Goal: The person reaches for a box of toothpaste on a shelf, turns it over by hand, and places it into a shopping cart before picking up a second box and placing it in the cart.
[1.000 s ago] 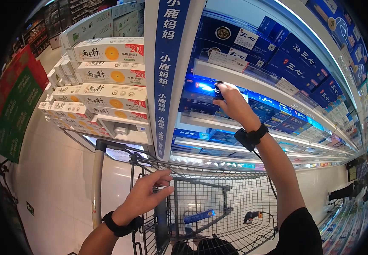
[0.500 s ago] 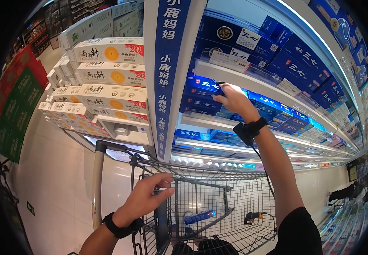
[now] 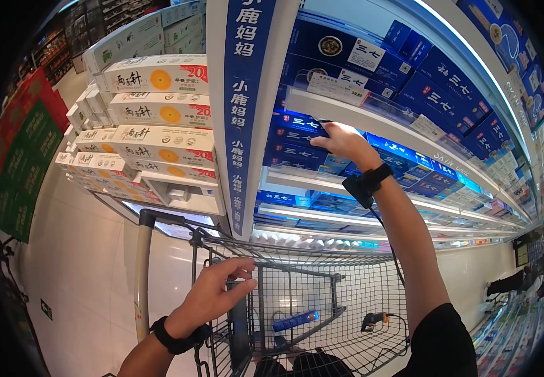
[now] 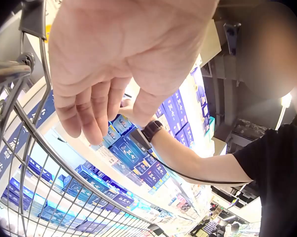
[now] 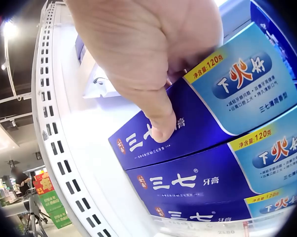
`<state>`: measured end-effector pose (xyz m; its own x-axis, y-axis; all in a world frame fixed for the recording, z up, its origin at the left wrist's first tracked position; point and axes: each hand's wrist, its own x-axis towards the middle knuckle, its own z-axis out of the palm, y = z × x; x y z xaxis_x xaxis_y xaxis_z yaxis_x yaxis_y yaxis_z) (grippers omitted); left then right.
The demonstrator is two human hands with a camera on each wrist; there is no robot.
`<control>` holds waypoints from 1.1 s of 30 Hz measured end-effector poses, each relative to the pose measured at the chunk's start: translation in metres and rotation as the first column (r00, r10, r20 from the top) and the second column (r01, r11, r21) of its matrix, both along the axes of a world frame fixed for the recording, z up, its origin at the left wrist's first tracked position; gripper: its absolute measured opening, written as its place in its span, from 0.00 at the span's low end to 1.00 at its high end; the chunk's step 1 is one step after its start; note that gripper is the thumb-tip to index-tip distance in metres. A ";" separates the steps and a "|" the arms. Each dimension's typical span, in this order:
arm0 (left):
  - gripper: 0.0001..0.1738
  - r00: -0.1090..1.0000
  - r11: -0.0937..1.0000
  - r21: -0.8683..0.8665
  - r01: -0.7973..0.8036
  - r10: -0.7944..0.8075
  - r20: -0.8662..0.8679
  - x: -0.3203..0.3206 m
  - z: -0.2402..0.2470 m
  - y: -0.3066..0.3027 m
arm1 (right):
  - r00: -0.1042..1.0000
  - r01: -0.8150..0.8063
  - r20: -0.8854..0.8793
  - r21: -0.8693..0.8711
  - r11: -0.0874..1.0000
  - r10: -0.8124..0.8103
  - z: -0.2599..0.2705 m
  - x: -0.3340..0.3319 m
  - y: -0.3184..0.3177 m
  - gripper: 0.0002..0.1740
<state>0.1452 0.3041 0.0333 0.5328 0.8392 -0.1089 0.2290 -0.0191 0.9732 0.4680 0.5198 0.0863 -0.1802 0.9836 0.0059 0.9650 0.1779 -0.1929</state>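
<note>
In the head view my right hand [image 3: 347,146] reaches into a lit shelf of blue toothpaste boxes. It grips the top toothpaste box [image 5: 200,118] of a stack; in the right wrist view the thumb [image 5: 164,123] presses on the front face and the other fingers go behind the upper edge, mostly hidden. More toothpaste boxes [image 5: 220,175] lie directly under it. My left hand [image 3: 216,290] hovers over the near side of the wire shopping cart [image 3: 322,251], fingers loosely bent and holding nothing. Its bare palm shows in the left wrist view.
A blue cylindrical package [image 3: 295,320] and a black-and-orange object [image 3: 374,321] lie in the cart. Stacked white toothpaste cartons [image 3: 159,78] stand left of the blue signed post [image 3: 239,103]. A white shelf edge [image 3: 360,113] runs just above my right hand.
My right hand has lowered slightly at the stack, and the bright glare on the top box is gone. The left hand stays about where it was.
</note>
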 end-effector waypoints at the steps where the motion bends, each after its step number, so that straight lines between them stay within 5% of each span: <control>1: 0.23 1.000 1.000 -0.001 -0.001 0.001 0.002 0.000 0.000 0.000 | 1.000 -0.011 0.007 -0.029 1.000 0.011 0.001 0.000 0.002 0.30; 14: 0.23 0.999 0.999 0.027 -0.026 0.026 0.020 -0.001 -0.005 0.000 | 1.000 0.003 -0.008 -0.031 1.000 -0.003 0.002 0.004 0.000 0.26; 23: 0.22 0.999 0.999 -0.011 -0.031 0.031 0.015 0.000 -0.001 0.000 | 0.978 -0.111 0.181 0.024 0.994 0.104 0.001 0.003 -0.006 0.39; 33: 0.22 1.000 1.000 -0.017 -0.026 0.027 0.014 0.000 -0.001 0.000 | 0.980 -0.127 0.161 0.067 0.990 0.115 0.003 -0.001 -0.013 0.39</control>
<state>0.1451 0.3037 0.0324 0.5120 0.8512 -0.1155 0.2153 0.0030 0.9765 0.4670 0.5070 0.0897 -0.3024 0.9522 0.0430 0.9526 0.3035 -0.0226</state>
